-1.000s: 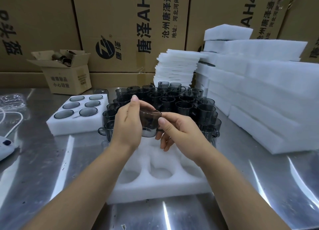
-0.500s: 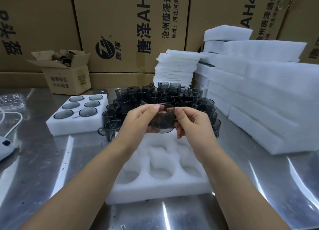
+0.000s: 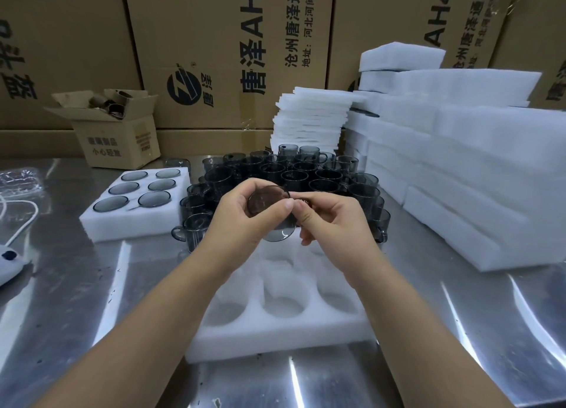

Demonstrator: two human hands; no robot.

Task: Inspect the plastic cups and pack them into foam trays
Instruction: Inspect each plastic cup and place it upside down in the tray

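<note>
Turned since half a second ago, the cup (image 3: 267, 201) now shows a round end to the camera where it showed its side before; whether that end is mouth or base is hard to tell. Both hands hold it in the air above the far part of the empty foam tray (image 3: 275, 331), in front of the loose cups (image 3: 309, 175).

The left hand (image 3: 235, 224) has its grip clamped on the cup, thumb across the near face and fingers behind it, seen brownish through the tinted plastic. The right hand (image 3: 332, 220) pinches the cup's right edge between thumb and forefinger, with its other fingers curled loosely below. The cup's handle is hidden.

Hands and forearms cover the tray's far pockets, so only the three nearest show plainly. To the left on the metal surface (image 3: 76, 300), a filled tray (image 3: 101, 227) has six cups sunk in its pockets. White foam stacks (image 3: 459, 162) at the right run out of the picture. At the left edge a white device (image 3: 9, 262) with a cable and a clear bag (image 3: 18, 178) are cut off. The small open carton (image 3: 119, 141) holds dark items too dim to name.
</note>
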